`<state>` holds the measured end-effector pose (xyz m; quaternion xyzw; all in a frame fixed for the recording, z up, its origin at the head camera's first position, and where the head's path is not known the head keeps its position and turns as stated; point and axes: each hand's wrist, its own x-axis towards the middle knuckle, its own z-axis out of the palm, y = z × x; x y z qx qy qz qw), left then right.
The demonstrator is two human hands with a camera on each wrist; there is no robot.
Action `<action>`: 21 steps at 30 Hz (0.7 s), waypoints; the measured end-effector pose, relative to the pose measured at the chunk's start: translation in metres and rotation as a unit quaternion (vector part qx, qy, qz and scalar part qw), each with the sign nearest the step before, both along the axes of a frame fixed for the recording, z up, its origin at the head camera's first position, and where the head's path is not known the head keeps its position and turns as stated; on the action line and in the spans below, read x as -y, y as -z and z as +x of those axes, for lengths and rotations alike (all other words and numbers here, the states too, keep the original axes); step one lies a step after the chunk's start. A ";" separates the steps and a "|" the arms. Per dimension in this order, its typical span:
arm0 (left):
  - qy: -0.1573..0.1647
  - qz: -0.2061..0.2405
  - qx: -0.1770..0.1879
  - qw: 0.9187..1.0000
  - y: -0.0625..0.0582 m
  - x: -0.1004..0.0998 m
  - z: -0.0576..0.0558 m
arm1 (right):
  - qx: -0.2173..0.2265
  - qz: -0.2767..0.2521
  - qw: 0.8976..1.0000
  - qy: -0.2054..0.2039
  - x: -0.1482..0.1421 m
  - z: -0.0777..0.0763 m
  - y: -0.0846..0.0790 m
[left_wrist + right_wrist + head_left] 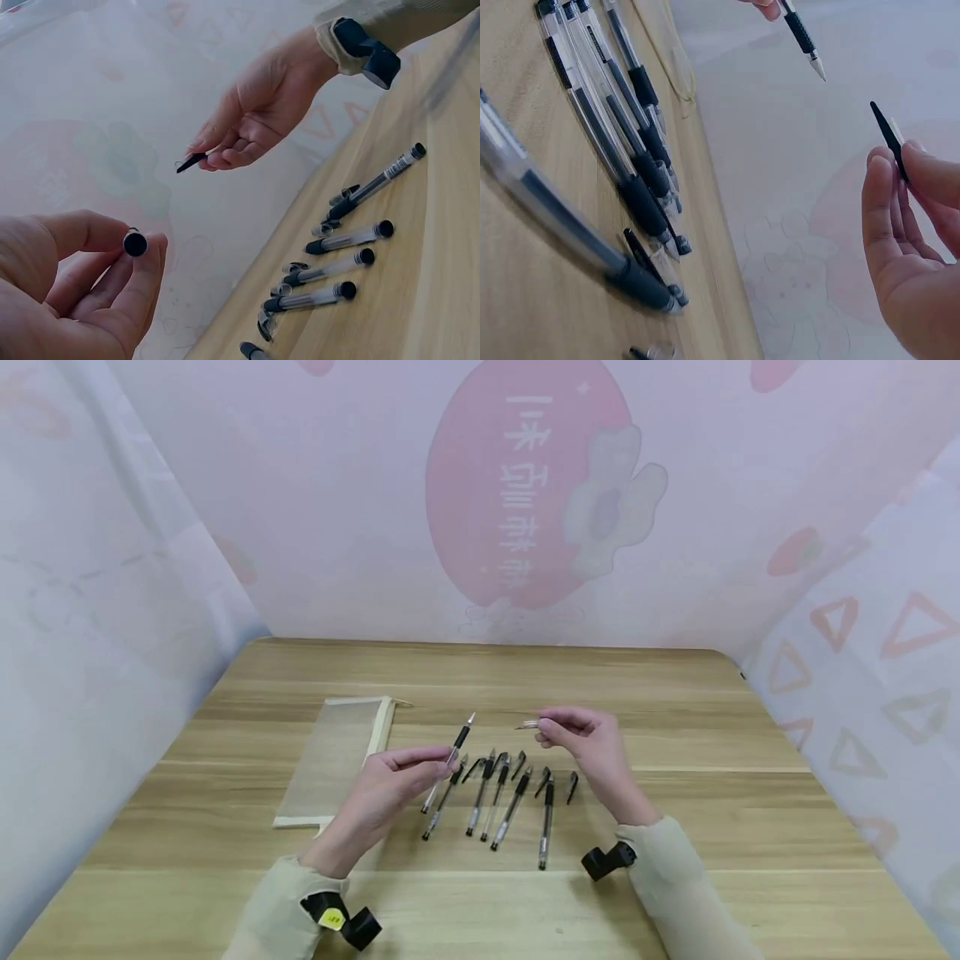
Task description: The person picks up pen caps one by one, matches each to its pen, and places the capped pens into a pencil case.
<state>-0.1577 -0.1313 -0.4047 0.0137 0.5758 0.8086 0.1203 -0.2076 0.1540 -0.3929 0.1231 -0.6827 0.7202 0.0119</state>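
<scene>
Between thumb and fingers, my left hand (401, 781) pinches a gel pen (462, 737) with a black grip, its bare tip pointing up and away. In the left wrist view the pen's black end (135, 244) faces the camera. My right hand (588, 747) pinches a clear pen cap (894, 139) with a black clip, held apart from the pen tip and to its right. Below the hands, several uncapped gel pens (512, 808) lie side by side on the table, tips away from me. Loose caps (573, 787) with black clips lie near their tips.
A translucent mesh pouch (337, 752) with a cream edge and zipper lies on the wooden table (660, 893) at the left, partly behind my left hand. Printed cloth (360, 527) hangs behind the table and along both sides.
</scene>
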 end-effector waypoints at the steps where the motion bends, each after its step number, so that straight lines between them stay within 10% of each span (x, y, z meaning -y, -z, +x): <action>1: 0.002 0.001 0.001 1.000 -0.001 -0.002 0.000 | 0.008 -0.010 1.000 0.004 -0.002 0.002 0.000; 21: 0.123 -0.044 -0.040 0.991 0.015 -0.016 0.007 | 0.061 -0.027 0.997 0.028 -0.015 0.022 0.011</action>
